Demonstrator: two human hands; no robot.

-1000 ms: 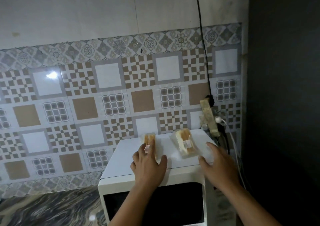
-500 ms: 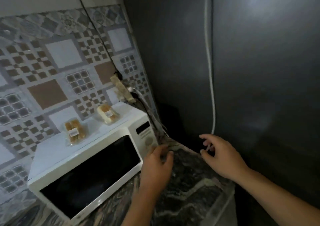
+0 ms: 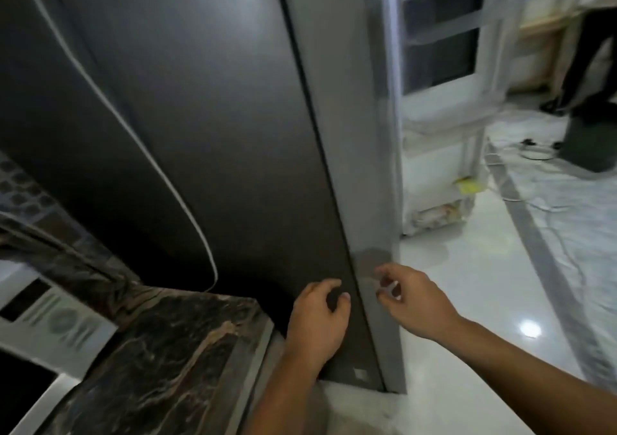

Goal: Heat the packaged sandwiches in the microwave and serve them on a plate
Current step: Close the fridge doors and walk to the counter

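Only the control panel corner of the white microwave (image 3: 50,321) shows at the lower left edge. The packaged sandwiches are out of view, and no plate is visible. My left hand (image 3: 317,321) hangs in front of the dark grey refrigerator (image 3: 207,127), fingers loosely curled, holding nothing. My right hand (image 3: 414,297) is just right of it, near the fridge's front corner, fingers loosely bent and empty.
The dark marbled countertop (image 3: 167,351) ends beside the fridge. A white cable (image 3: 140,141) runs down the fridge's side. To the right lies glossy white floor (image 3: 484,301), a white door (image 3: 440,67), and a person's dark legs (image 3: 587,44) at the far right.
The view has swung right, away from the microwave and sandwiches, onto the fridge and floor. Both hands left the microwave top empty and now hang by the fridge corner.
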